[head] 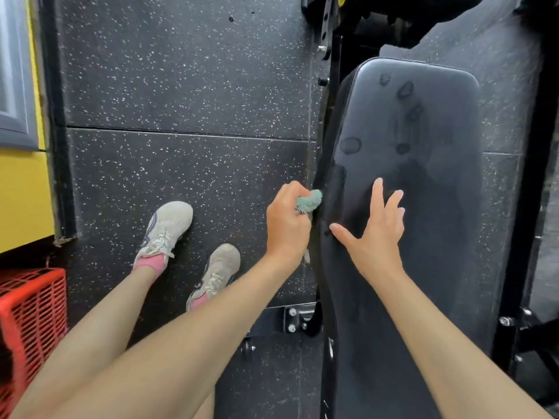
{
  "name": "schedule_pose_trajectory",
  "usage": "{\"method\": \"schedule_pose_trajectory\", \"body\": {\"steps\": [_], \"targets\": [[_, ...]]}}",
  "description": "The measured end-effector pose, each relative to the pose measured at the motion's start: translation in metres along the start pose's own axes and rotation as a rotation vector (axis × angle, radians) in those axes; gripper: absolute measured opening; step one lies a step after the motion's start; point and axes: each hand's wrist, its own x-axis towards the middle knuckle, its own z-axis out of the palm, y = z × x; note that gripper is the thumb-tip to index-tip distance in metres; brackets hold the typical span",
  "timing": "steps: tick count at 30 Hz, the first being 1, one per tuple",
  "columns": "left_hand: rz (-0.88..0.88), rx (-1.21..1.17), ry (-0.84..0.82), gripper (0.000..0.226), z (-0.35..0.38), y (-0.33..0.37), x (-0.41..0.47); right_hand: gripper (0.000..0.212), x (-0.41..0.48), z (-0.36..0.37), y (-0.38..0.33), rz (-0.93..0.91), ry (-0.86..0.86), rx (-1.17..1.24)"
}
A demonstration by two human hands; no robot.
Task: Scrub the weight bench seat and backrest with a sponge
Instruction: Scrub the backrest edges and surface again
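Sponge mostly hidden inside gripping left hand at bench pad edge; right hand splayed flat on pad.

Soft, even indoor light, medium bright, weak shadows. Dull sheen on weight bench pad at 1 o'clock. Wide-angle bowing at edges. Frame goes dark at 12–2 o'clock. Mild overall softness.

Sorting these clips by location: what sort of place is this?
Probably a gym: a black padded weight bench on a bolted steel frame, standing on speckled rubber floor tiles.
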Motion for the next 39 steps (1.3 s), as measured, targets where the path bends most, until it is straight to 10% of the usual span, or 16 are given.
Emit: {"method": "schedule_pose_trajectory", "body": {"steps": [4,22,39], "targets": [[0.011,-0.044,-0.169,0.032,-0.016,-0.008,-0.018,0.098,0.0,0.0,0.01,-0.068,0.037,-0.059],[0.25,-0.123,0.175,0.042,0.009,0.014,0.011,0.098,0.004,0.012,0.017,-0.07,0.148,-0.14],[0.357,-0.043,0.089,0.036,-0.004,-0.016,-0.029,0.085,-0.003,0.028,0.034,-0.168,0.272,-0.092]]}}
